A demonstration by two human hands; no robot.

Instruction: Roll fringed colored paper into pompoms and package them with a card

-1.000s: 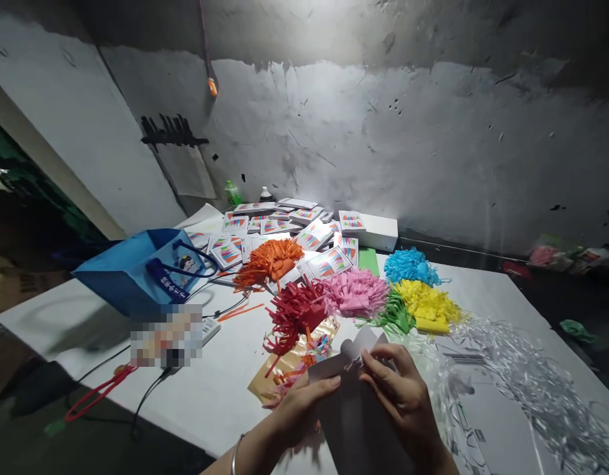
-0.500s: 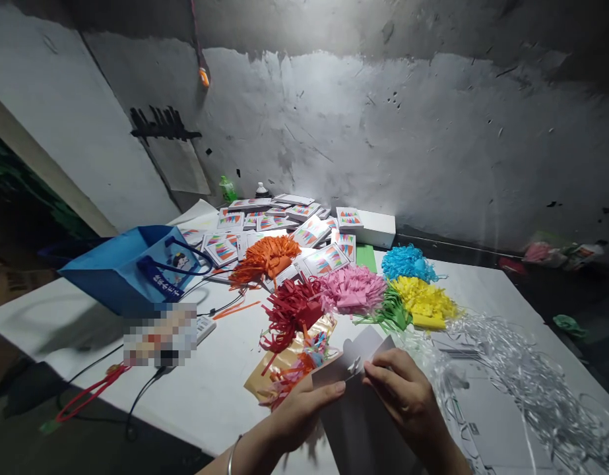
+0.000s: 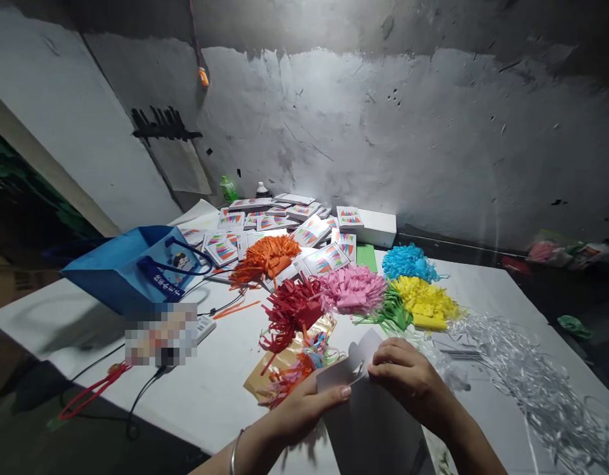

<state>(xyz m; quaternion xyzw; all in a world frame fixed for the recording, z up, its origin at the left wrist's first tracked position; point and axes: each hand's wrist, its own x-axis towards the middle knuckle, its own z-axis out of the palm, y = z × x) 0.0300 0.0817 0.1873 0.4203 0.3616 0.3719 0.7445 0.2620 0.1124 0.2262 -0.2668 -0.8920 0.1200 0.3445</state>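
Note:
A white cardboard box (image 3: 368, 422) with flaps at its far end is between my hands, low in the middle of the view. My left hand (image 3: 309, 402), with a bangle at the wrist, is closed on its left side, thumb on top. With bent fingers my right hand (image 3: 408, 373) pinches the far right edge by the flap. The inside of the box is hidden. Just beyond lie bunches of cut paper fringe: red (image 3: 297, 307), pink (image 3: 353, 290), green (image 3: 393, 310) and yellow (image 3: 425, 300). Mixed coloured tassels (image 3: 294, 376) rest on a gold sheet (image 3: 264, 373) beside my left hand.
Flat printed packs (image 3: 304, 211) are piled at the back of the white table (image 3: 101, 356). A blue bag (image 3: 111, 270), cables and a power strip (image 3: 205, 326) occupy the left. Silver strands (image 3: 526, 369) spread along the right; orange (image 3: 269, 257) and blue fringe (image 3: 408, 262) lie farther back.
My right hand has turned and its forearm has swung outward to the right, fingers still at the box's edge. The box and my left hand have shifted slightly right.

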